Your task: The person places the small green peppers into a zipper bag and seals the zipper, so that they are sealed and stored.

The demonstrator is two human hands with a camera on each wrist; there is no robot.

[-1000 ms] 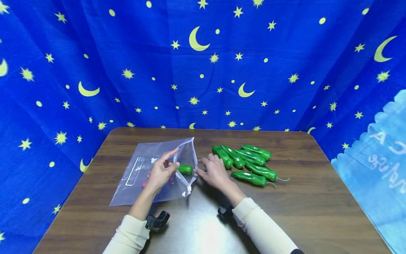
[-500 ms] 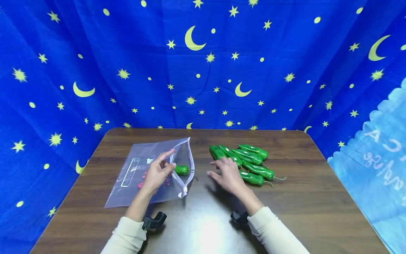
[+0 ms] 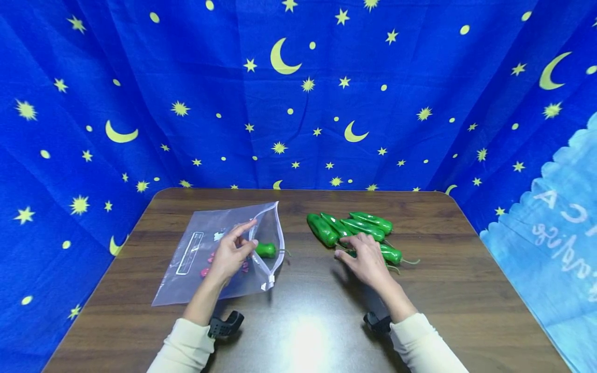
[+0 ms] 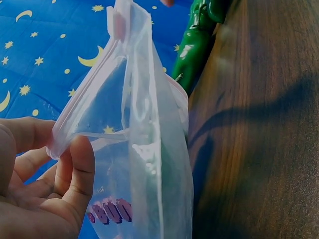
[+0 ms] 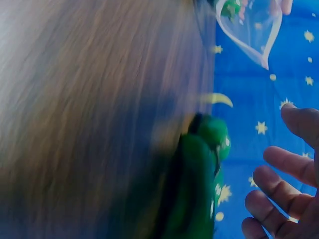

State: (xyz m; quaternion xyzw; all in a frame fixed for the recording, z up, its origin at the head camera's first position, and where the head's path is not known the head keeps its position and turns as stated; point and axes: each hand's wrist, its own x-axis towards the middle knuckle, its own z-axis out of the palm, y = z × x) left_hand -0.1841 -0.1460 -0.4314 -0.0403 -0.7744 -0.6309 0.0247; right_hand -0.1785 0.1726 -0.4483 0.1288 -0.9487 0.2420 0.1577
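A clear zip bag with pink print lies at the left of the table, its mouth spread toward the right. My left hand pinches the upper lip of the bag's mouth between thumb and finger, as the left wrist view also shows. Inside the mouth rests one green pepper, its stem poking out. Over the near side of the pepper pile, my right hand hovers with fingers spread and nothing in them. Several shiny green peppers form that pile, and the hand partly hides some of them.
The brown wooden table ends at a blue curtain with yellow moons and stars. A white slider sits at the near corner of the bag's mouth. Light blue cloth hangs at the right.
My right hand has moved right, from beside the bag's mouth to over the pepper pile. The left hand keeps its pinch on the bag. The head view has shifted slightly.
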